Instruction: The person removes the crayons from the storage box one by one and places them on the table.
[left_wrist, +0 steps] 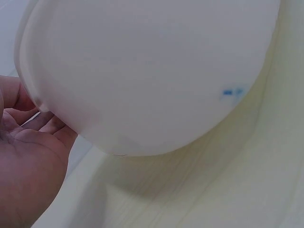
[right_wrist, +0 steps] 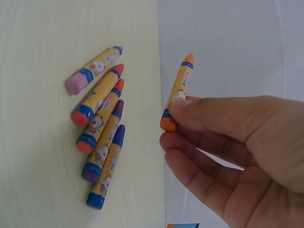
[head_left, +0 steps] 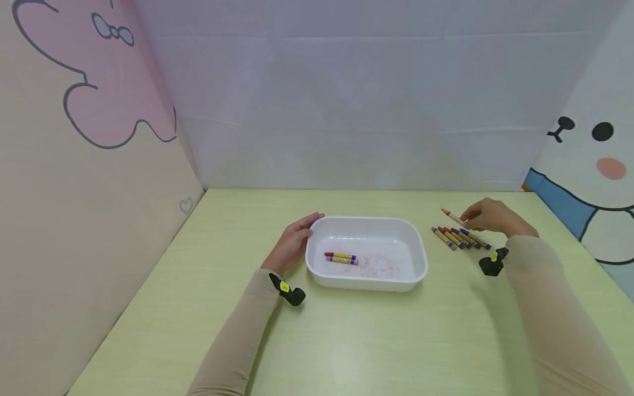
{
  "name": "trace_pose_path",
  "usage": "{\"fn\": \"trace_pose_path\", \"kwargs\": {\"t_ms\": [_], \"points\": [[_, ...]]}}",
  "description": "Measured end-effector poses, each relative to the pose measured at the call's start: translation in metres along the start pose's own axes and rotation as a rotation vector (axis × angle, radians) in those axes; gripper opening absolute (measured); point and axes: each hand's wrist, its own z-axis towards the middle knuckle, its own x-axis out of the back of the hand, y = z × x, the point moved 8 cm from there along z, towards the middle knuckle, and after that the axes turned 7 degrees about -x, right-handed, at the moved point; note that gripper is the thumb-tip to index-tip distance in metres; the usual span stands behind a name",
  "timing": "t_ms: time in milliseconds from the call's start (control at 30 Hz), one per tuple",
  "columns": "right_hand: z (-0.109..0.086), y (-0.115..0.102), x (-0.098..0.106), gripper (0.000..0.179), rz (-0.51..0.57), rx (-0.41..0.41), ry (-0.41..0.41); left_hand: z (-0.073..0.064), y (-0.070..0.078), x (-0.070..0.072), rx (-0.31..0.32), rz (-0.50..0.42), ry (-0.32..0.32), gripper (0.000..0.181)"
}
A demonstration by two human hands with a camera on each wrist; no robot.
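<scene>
Crayon of orange wax in a yellow paper wrapper (head_left: 452,216) sits pinched in the bare right hand (head_left: 492,215), thumb on 1 side and fingertips on the other, close to its blunt end, so most of its length and the coloured tip stick out beyond the grip. It appears raised over the far right part of the pale yellow-green bench (head_left: 376,341), though the height is hard to judge.

What counts here is the sideways offset. The shallow white plastic tray with rounded corners (head_left: 366,284) lies between the 2 hands, to the left of the orange crayon and slightly nearer the person. From the head view, the crayon's long axis slants, tip toward the far left and blunt end toward the near right. The 2 yellow-wrapped wax crayons, 1 red and 1 pink (head_left: 342,258), rest side by side in the tray's left half, almost straight across, so the pinched crayon is angled against them. It runs closer to the slant of the 5 yellow-wrapped wax crayons in a loose row (head_left: 465,238), just on the near side of the right hand.

The left hand (head_left: 293,245) is well apart from the orange crayon, holding the tray's far left corner, thumb by the rim and fingers against the outer wall.
</scene>
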Motion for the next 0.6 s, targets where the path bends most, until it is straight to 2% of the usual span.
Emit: {"fn": "trace_pose_path", "kwargs": {"t_ms": [200, 600], "points": [[-0.004, 0.021, 0.0, 0.031, 0.002, -0.05, 0.021, -0.001, 0.0, 0.0, 0.001, -0.005, 0.0, 0.052], [-0.012, 0.056, -0.012, 0.034, -0.02, -0.148, -0.008, -0.002, 0.0, 0.002, 0.0, -0.014, 0.005, 0.052]]}}
